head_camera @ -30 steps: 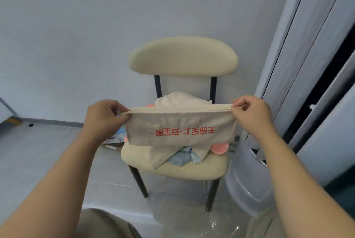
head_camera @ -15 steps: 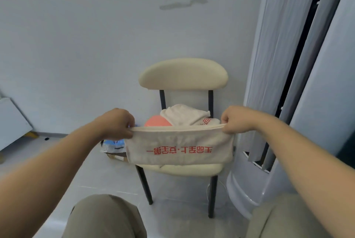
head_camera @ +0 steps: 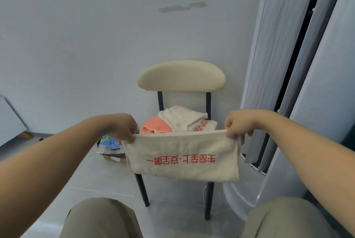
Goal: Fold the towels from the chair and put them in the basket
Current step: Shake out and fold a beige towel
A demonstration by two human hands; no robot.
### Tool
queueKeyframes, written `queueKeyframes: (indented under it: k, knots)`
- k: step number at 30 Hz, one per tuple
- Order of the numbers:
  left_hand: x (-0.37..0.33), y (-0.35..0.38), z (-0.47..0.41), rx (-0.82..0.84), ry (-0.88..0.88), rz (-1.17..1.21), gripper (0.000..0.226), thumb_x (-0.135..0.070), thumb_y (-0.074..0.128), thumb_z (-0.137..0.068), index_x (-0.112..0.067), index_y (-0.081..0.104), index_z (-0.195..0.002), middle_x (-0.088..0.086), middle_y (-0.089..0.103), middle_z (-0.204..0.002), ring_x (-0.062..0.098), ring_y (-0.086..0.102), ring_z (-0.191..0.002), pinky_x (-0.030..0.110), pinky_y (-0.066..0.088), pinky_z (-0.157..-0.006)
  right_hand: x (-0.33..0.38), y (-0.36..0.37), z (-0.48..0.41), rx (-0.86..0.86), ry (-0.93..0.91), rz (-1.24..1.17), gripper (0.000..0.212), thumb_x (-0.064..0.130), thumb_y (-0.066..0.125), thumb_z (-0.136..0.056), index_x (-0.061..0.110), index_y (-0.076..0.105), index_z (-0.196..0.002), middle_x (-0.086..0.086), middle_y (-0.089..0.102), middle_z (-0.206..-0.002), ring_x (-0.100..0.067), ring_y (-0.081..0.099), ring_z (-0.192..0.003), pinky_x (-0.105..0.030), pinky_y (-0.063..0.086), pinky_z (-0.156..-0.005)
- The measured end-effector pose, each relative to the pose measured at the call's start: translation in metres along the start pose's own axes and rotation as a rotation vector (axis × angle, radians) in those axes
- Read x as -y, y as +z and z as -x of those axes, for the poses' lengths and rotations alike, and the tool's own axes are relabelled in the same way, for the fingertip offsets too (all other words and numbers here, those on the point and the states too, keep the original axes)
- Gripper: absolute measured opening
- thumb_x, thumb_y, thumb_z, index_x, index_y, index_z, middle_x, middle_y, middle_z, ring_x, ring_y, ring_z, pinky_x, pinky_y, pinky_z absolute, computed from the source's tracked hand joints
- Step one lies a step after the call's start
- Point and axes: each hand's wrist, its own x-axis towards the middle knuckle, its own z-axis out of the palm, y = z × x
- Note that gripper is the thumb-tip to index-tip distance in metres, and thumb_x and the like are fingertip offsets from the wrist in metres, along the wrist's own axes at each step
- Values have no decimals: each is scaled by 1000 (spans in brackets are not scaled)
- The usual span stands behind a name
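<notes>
Left hand point(head_camera: 123, 129): pinches the top left corner of the folded towel point(head_camera: 182, 158).
Right hand point(head_camera: 237, 125): pinches the top right corner, fingers curled over the edge.
Folded towel: cream, red print, stretched between both hands in front of the chair point(head_camera: 181, 76).
Chair seat: cream towel point(head_camera: 184, 118) on an orange towel point(head_camera: 153, 125).
Floor, left: packets point(head_camera: 110, 144), perhaps on a box.

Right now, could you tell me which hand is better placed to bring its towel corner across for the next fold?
Likely the left hand: it pinches the printed towel at its corner, while the right hand grips slightly inside its edge.
</notes>
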Motion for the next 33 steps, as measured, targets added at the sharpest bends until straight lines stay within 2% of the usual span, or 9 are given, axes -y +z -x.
queueKeyframes:
  k: [4, 8, 11, 14, 20, 23, 26, 31, 33]
  knots:
    - [2, -4, -15, -31, -130, 334, 18, -7, 44, -88, -2, 54, -101, 22, 68, -99, 33, 76, -65, 42, 64, -68, 7, -10, -15, -142, 0, -142, 5, 6, 49, -89, 8, 53, -87, -17, 66, -87, -30, 76, -65, -29, 42, -48]
    - [5, -12, -44, -451, -145, 937, 10, -2, 48, -87, -1, 56, -94, 24, 72, -86, 38, 75, -66, 54, 63, -76, 8, -23, -35, -555, -44, -439, 15, 5, 44, -90, 4, 59, -91, -20, 74, -76, -31, 75, -66, -44, 64, -65]
    - [2, 4, -64, -751, -98, 1180, 8, -5, 59, -78, -8, 60, -85, 6, 75, -75, 28, 77, -73, 51, 62, -79, 2, -15, -53, -879, -76, -507, 13, 8, 52, -88, 13, 63, -82, -4, 70, -77, -20, 67, -71, -30, 54, -61]
    - [-11, 41, -79, -825, -104, 1333, 15, -8, 65, -72, -15, 68, -85, 0, 76, -85, 23, 70, -78, 42, 57, -74, -5, 20, -80, -972, -88, -643, 14, 9, 57, -90, 17, 69, -89, 7, 66, -81, -6, 55, -66, -23, 38, -55]
    - [-5, 116, -130, -474, -378, 1788, 23, -20, 75, -81, -6, 68, -98, 7, 68, -94, 22, 55, -81, 34, 45, -64, -35, 105, -150, -536, 194, -1153, 19, -1, 59, -77, 13, 72, -79, 4, 73, -105, -17, 65, -86, -35, 54, -77]
    - [12, 122, -147, -333, -410, 1775, 24, -11, 77, -88, -10, 64, -108, 9, 67, -100, 20, 61, -82, 35, 52, -66, -38, 111, -173, -418, 343, -1502, 12, -1, 58, -80, 7, 67, -80, -7, 65, -84, -23, 56, -72, -38, 45, -73]
    - [19, 114, -149, -112, -368, 1826, 29, 4, 66, -89, -16, 57, -106, 7, 64, -97, 19, 60, -76, 34, 50, -67, -44, 106, -181, -331, 402, -1581, 10, 4, 61, -94, 12, 66, -93, -7, 57, -74, -21, 53, -67, -36, 46, -67]
    - [18, 99, -158, 33, -263, 1948, 46, 4, 53, -79, -18, 67, -117, 8, 62, -111, 23, 57, -81, 35, 49, -78, -48, 96, -192, -87, 373, -1691, 23, 9, 58, -100, 11, 65, -122, -13, 72, -114, -25, 67, -98, -39, 54, -84]
    - [15, 98, -161, 72, -218, 1968, 61, 3, 50, -71, -18, 69, -126, 9, 63, -116, 24, 57, -85, 35, 48, -82, -50, 94, -197, -68, 367, -1671, 20, 6, 59, -99, 10, 66, -117, -14, 75, -106, -27, 69, -97, -42, 55, -81]
